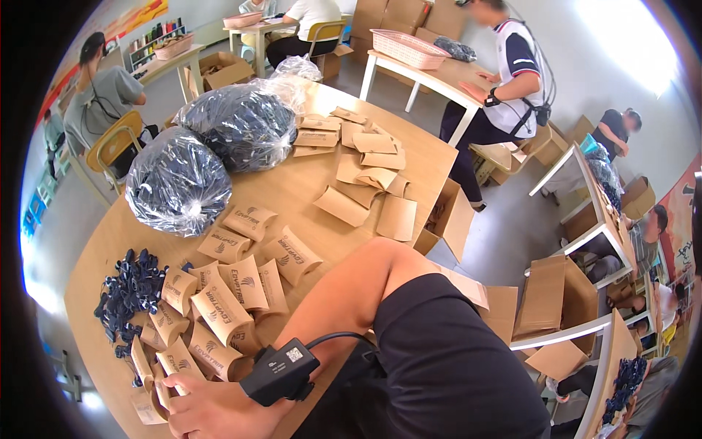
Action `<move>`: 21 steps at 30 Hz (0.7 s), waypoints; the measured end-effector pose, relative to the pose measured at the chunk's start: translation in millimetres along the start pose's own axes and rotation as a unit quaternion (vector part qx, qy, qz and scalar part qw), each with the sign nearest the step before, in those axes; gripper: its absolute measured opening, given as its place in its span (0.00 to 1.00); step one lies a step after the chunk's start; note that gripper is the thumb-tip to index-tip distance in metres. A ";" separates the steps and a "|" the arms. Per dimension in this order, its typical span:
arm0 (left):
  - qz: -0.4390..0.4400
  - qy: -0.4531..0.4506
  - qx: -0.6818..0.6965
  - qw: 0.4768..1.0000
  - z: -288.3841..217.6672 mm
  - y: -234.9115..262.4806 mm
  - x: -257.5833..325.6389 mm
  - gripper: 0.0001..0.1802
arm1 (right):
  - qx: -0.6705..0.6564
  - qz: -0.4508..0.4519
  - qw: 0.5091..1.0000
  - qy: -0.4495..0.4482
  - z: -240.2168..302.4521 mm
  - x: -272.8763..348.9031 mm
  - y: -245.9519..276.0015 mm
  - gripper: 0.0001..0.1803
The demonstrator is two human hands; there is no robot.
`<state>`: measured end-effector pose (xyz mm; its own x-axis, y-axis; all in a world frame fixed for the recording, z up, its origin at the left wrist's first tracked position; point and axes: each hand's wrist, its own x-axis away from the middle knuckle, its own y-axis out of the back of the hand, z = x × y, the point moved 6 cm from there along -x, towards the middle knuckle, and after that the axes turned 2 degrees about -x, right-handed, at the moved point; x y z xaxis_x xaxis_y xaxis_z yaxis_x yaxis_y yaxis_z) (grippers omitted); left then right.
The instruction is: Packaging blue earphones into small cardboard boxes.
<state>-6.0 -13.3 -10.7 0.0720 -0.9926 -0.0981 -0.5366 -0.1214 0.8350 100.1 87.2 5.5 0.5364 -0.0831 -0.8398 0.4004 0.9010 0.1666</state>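
Observation:
My right arm reaches across to the lower left, a black box-shaped device with a cable strapped at its wrist. At the table's near edge my right hand (212, 411) has its fingers curled against a small brown cardboard pillow box (161, 386), which it appears to grip; the fingertips are partly hidden. Several more printed pillow boxes (221, 306) lie heaped beside and beyond the hand. Left of them is a pile of dark blue strap-like items (131, 296), too tangled to make out singly. My left hand does not show.
Two clear plastic bags (179, 183) stuffed with dark items rest on the wooden table (292, 219). More pillow boxes (369, 157) are scattered at its far side. Open cartons (552, 300) stand to the right. A person (515, 80) stands at another table holding a pink basket (409, 50).

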 end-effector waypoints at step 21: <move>0.042 0.019 0.031 0.998 3.9 0.5 -4.9 0.29 | 0.170 -0.001 0.985 -0.020 36.9 -19.6 18.1 0.10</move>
<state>-9.9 -8.5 -12.0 0.0565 -0.9984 -0.0072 -0.5937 -0.0394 0.8037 124.2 89.4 44.0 0.5620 -0.1074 -0.8202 0.6228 0.7075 0.3341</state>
